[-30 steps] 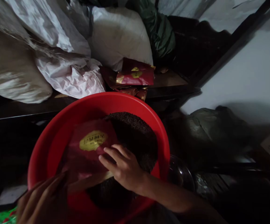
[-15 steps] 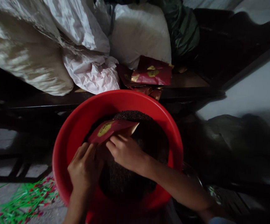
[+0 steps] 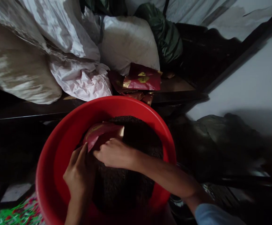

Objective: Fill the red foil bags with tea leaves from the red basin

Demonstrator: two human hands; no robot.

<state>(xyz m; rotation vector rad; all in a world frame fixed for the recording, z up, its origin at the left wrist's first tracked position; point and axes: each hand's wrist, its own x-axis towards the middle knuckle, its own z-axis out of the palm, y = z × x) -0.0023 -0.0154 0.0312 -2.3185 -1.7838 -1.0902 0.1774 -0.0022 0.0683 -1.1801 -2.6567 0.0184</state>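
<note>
A dark red packet (image 3: 100, 132) with a partly visible yellow label lies tilted inside a red plastic basin (image 3: 47, 156). Its right end gapes, showing a pale inner side. My left hand (image 3: 77, 172) is closed on the packet's near left corner, thumb and fingers pinched together. Against the near edge, my right hand (image 3: 113, 153) has its fingers curled on the packet; the fingertips are hidden. Beneath both hands, a heap of fine dark grains (image 3: 117, 186) fills the bottom of the basin.
Behind the basin, more red packets (image 3: 143, 78) lie on a dark wooden ledge (image 3: 32, 111). Large white sacks (image 3: 128, 42) and a dark green bag (image 3: 167, 40) stand there too. Green and red thin pieces (image 3: 20, 212) cover the floor at lower left.
The view has shifted, so the basin sits further left and lower. My right hand has slid left along the packet, which now bulges and shows less of its label. My left hand keeps its corner.
</note>
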